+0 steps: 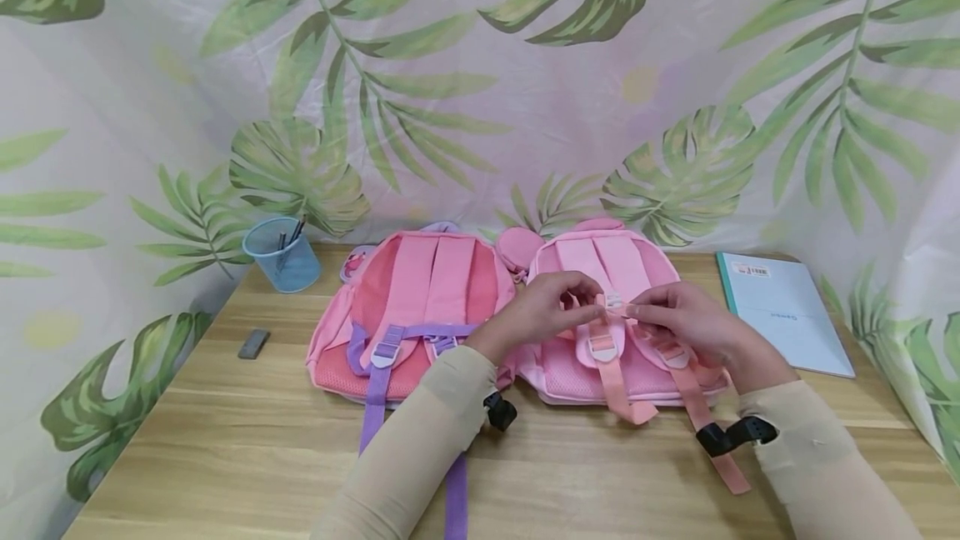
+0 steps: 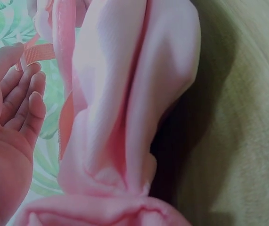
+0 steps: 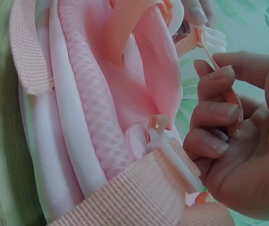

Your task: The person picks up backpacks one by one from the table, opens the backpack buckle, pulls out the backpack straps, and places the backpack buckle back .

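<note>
On the right, a light pink backpack point(image 1: 555, 373) lies with its shoulder straps up. Over it, my left hand point(image 1: 543, 307) pinches a peach webbing strap beside a white plastic buckle point(image 1: 613, 301). From the other side, my right hand point(image 1: 686, 315) grips the webbing between thumb and fingers. In the right wrist view, the thin strap point(image 3: 233, 96) runs from the buckle into my curled right fingers. The left wrist view shows the peach webbing point(image 2: 40, 53) at my left thumb and fingertips. White adjusters point(image 1: 602, 348) sit on the shoulder straps, with loose peach ends hanging below.
A second pink backpack point(image 1: 333, 352) with purple straps point(image 1: 375, 402) lies at the left, close beside the first. A blue mesh pen cup point(image 1: 292, 269) and a grey eraser point(image 1: 254, 344) are further left. A notebook point(image 1: 787, 315) lies at the right.
</note>
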A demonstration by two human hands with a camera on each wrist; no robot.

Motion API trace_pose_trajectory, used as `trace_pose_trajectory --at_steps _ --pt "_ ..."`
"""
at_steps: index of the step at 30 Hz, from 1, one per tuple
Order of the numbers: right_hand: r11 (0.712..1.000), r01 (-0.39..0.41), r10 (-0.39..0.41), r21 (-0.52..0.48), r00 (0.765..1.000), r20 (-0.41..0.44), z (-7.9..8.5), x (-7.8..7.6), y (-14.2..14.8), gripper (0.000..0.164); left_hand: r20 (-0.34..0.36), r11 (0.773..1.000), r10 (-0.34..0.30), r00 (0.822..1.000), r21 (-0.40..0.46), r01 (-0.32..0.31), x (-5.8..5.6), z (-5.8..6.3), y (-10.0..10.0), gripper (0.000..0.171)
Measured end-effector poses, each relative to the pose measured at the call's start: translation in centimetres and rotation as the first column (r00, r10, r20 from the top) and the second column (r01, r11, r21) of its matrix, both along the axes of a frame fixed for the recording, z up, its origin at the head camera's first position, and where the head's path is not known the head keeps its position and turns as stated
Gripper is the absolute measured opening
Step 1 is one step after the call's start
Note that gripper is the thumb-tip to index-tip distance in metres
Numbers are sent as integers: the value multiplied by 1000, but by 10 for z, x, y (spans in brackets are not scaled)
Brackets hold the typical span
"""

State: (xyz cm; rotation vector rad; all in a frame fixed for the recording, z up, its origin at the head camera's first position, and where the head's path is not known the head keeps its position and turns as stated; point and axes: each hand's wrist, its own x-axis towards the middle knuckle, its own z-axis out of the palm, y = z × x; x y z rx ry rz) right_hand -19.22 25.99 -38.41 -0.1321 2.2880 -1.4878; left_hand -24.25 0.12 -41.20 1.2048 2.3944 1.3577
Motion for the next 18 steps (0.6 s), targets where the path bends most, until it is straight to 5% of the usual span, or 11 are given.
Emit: trace_pose_trajectory --at_steps 5,18 --pt "999 7 -6 -51 1000 20 0 1 0 32 13 1000 6 1000 3 -6 -1 -2 1 20" --pt "1000 19 -19 -2 1000 15 -1 -2 -6 39 43 1000 8 999 22 -9 0 0 1 23"
